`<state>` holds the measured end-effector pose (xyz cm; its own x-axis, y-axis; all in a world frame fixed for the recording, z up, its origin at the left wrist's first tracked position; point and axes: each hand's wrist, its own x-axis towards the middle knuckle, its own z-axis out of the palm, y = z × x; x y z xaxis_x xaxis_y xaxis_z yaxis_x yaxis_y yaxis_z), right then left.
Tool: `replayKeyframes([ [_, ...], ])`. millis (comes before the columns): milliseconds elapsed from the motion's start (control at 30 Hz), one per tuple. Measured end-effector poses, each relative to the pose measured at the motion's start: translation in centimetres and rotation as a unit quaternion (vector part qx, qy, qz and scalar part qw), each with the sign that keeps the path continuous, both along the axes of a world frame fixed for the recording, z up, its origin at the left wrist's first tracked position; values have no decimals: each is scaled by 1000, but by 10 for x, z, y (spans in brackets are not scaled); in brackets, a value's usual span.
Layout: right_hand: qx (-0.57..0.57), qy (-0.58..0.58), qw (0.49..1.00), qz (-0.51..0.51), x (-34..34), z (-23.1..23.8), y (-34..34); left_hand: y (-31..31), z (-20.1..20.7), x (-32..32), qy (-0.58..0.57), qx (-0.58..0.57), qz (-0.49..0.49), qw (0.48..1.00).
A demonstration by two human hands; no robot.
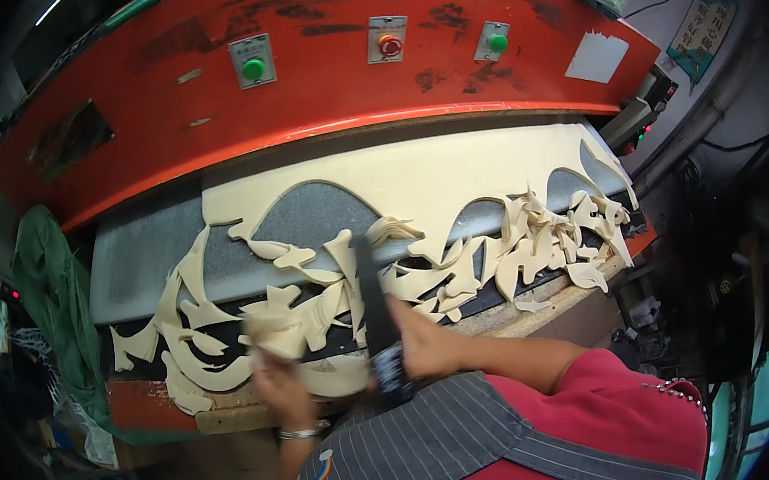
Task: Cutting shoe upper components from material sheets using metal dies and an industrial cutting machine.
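My left hand (pixel 277 371), blurred by motion, is closed on a stack of cream-coloured cut pieces (pixel 275 329) at the front edge of the press bed. My right hand (pixel 422 338) grips a long black steel cutting die (pixel 374 306) that stands on edge, reaching from my chest out over the bed. A large cream sheet (pixel 416 181) with curved cut-outs lies on the grey cutting board (pixel 154 253). Ragged cream offcuts (pixel 533 244) trail along its near edge.
The orange press head (pixel 313 71) hangs low over the bed, with two green buttons (pixel 252 68) and a red one (pixel 391 45) on its face. A green cloth (pixel 51 281) hangs at the left. Dark machinery and cables stand at the right.
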<state>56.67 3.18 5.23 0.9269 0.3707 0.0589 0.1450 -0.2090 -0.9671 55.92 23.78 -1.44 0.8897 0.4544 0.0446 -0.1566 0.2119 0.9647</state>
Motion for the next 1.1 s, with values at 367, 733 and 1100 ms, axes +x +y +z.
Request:
replayKeyframes([
  [367, -515, -162, 841, -46, 115, 48, -204, 66, 39, 44, 232, 692, 233, 642],
  [733, -534, -126, 835, 34, 199, -11, -189, -210, -17, 120, -150, 600, -151, 771],
  [1100, -359, -226, 887, -181, 149, -74, -279, -219, -31, 139, -66, 578, -63, 811],
])
